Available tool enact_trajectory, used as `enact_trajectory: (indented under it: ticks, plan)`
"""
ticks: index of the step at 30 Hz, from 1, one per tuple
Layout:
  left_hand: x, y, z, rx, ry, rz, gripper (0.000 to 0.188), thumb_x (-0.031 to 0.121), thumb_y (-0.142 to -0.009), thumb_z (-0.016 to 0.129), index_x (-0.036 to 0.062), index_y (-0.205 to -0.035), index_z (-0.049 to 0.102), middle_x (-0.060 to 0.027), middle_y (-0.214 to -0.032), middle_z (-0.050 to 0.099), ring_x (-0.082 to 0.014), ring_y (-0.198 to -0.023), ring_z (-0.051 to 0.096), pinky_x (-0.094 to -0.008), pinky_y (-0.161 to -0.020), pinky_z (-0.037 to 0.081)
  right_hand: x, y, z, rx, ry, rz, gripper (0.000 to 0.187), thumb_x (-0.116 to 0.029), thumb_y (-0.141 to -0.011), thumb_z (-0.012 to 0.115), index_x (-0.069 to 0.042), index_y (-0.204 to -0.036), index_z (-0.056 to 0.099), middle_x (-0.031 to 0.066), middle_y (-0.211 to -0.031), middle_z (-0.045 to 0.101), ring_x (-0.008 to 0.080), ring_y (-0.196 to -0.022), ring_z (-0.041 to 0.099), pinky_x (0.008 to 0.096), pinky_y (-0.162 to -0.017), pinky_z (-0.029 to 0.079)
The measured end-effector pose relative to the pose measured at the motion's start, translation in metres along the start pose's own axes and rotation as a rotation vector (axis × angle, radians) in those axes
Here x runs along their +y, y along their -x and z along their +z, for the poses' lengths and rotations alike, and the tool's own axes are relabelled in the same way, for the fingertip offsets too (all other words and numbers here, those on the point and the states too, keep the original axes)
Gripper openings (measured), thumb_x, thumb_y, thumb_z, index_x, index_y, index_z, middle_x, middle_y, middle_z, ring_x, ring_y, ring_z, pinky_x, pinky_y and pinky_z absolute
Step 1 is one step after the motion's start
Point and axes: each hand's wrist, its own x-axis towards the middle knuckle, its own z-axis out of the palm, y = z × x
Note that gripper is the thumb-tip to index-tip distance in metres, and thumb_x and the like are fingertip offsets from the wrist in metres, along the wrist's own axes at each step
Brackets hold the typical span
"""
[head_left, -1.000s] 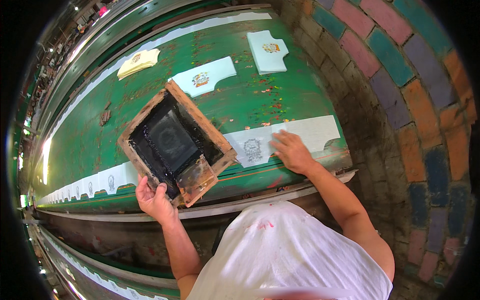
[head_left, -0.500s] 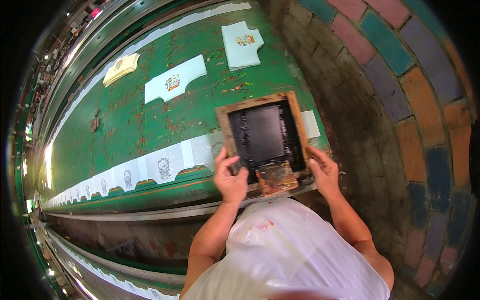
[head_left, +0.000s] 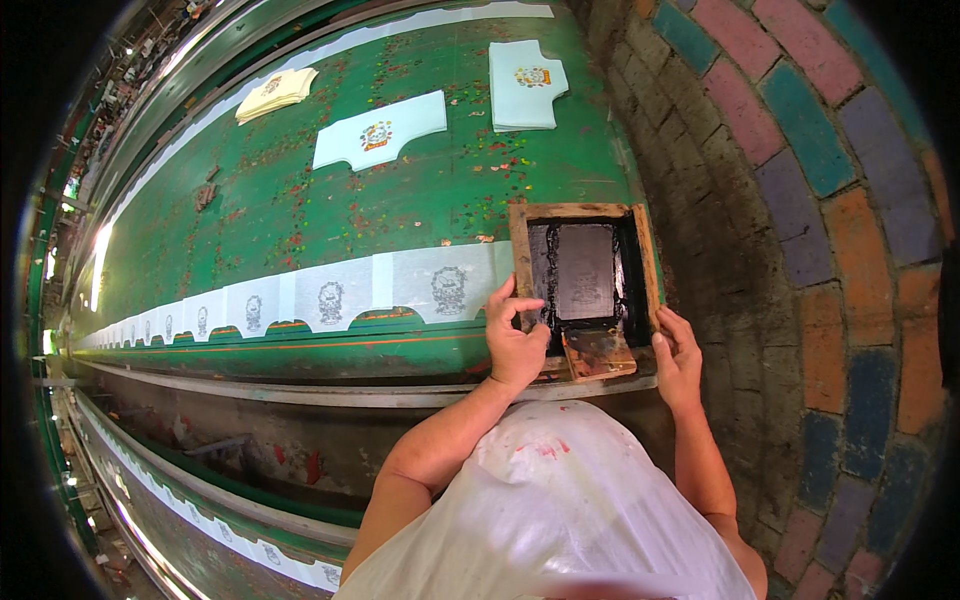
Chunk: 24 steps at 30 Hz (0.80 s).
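A wooden screen printing frame (head_left: 648, 260) with black ink around its mesh lies at the right end of the green table, over the end of the white fabric row. My left hand (head_left: 517, 340) grips its left side, fingertips on the wood. At the lower right corner, my right hand (head_left: 678, 365) holds the opposite side. An ink-stained squeegee (head_left: 600, 356) rests inside the frame against its near edge. Just left of the frame, a white fabric piece (head_left: 450, 290) bears a dark outline print. Whatever lies under the frame is mostly hidden.
Further back on the green table (head_left: 260, 210) lie a pale blue stack (head_left: 520, 100), another pale blue piece (head_left: 400, 125) and a yellow stack (head_left: 275, 97), all with colored prints. A painted brick surface (head_left: 850, 260) runs along the right. Another table (head_left: 200, 520) stands at lower left.
Both hands have moved the frame rightward, and it now sits straighter at the table's end. The last outline print, partly covered before, now shows fully. The view has shifted slightly.
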Motion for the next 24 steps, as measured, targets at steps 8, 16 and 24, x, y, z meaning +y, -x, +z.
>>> enact_trajectory:
  ticks: [8, 16, 24]
  plan:
    - [-0.008, 0.000, -0.002, -0.004, -0.010, -0.075, 0.039, -0.013, -0.078, 0.078, 0.0069, -0.112, 0.079, -0.0293, -0.167, 0.059, -0.0424, -0.156, 0.057, -0.0477, -0.133, 0.041, -0.070, 0.010, 0.017, -0.297, 0.425, -0.580, 0.040, -0.003, -0.089, 0.085, -0.003, -0.129, 0.081, 0.0182, -0.134, 0.079, 0.0408, -0.126, 0.075, 0.0521, -0.108, 0.060]
    - [-0.019, 0.000, -0.002, -0.002, -0.005, -0.091, 0.041, -0.008, -0.077, 0.080, 0.0086, -0.114, 0.080, -0.0292, -0.167, 0.060, -0.0443, -0.153, 0.058, -0.0497, -0.131, 0.043, -0.086, -0.012, 0.032, -0.314, 0.509, -0.637, 0.040, 0.003, -0.086, 0.074, -0.002, -0.125, 0.082, 0.0140, -0.123, 0.082, 0.0340, -0.113, 0.077, 0.0501, -0.097, 0.060]
    - [-0.024, -0.005, -0.006, -0.015, 0.150, -0.181, 0.036, -0.006, -0.097, 0.075, 0.0048, -0.131, 0.076, -0.0271, -0.164, 0.061, -0.0378, -0.152, 0.062, -0.0458, -0.130, 0.045, -0.091, -0.052, 0.013, -0.374, 0.408, -0.405, 0.028, 0.003, -0.099, 0.076, 0.000, -0.126, 0.081, 0.0195, -0.116, 0.083, 0.0420, -0.111, 0.078, 0.0512, -0.100, 0.062]
